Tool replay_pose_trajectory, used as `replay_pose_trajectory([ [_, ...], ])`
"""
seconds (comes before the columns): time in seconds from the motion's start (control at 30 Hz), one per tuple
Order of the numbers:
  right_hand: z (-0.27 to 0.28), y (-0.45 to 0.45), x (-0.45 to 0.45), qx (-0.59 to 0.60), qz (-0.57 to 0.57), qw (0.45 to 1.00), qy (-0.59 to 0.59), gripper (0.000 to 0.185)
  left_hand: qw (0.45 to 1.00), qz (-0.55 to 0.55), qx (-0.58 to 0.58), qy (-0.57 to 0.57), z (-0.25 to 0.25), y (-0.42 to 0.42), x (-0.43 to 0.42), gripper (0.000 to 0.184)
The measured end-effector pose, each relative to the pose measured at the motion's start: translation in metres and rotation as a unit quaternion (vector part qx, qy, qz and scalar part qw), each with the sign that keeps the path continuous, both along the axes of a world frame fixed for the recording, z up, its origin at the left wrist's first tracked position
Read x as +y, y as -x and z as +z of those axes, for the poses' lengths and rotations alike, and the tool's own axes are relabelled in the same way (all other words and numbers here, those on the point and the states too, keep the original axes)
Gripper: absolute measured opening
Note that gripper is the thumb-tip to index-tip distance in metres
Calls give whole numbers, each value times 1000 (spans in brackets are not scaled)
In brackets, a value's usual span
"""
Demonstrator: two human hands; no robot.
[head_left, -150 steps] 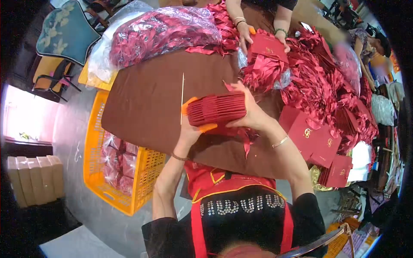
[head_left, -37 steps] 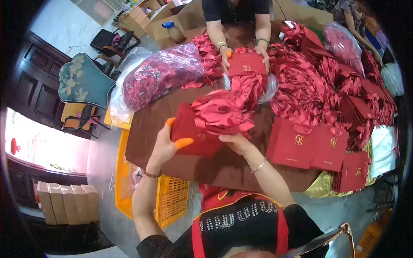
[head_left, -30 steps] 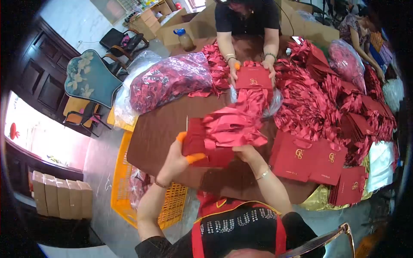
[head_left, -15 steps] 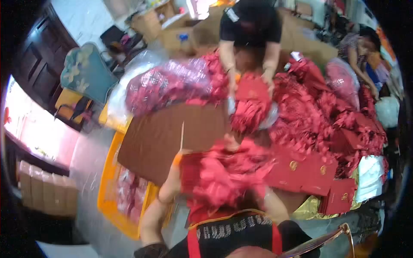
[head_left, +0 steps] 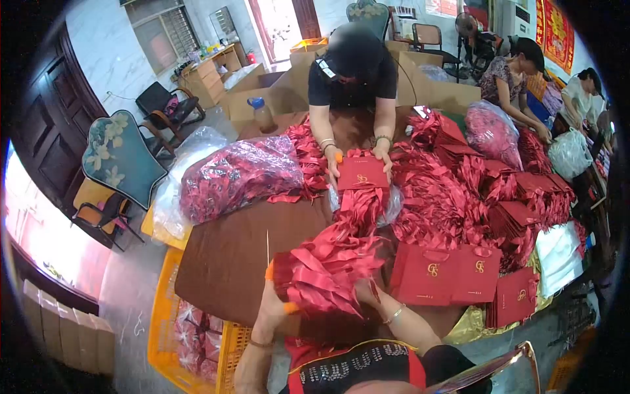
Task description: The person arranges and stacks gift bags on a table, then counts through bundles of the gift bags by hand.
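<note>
My left hand, with orange covers on two fingers, is closed round the left end of a stack of red paper bags. Loose red ribbons spill from the stack to the right. My right hand is at the stack's right side, its fingers partly hidden under the ribbons. Both hands are above the brown table. A thin pale stick lies just beyond my left hand. To the right lie red bags with gold lettering.
Across the table a co-worker holds red bags. A plastic-wrapped ribbon bundle lies back left, a ribbon-and-bag heap right. An orange crate with wrapped packs stands below left. More people sit at the far right.
The view has tilted up, showing more of the room. The stack was seen edge-on in my hands five seconds ago; now its ribbons hang loose over it. Both hands have stayed at the stack.
</note>
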State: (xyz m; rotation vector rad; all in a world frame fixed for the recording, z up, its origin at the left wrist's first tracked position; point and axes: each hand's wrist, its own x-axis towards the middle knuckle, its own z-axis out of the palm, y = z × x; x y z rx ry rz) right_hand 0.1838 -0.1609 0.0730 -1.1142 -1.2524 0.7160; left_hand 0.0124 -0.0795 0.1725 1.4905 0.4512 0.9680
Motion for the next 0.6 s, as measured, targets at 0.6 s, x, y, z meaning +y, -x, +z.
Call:
replay_pose_trajectory([
  [0.6,-20,12,2,202,35,975,90,36,986,94,130,-40,-53,12,15,35],
])
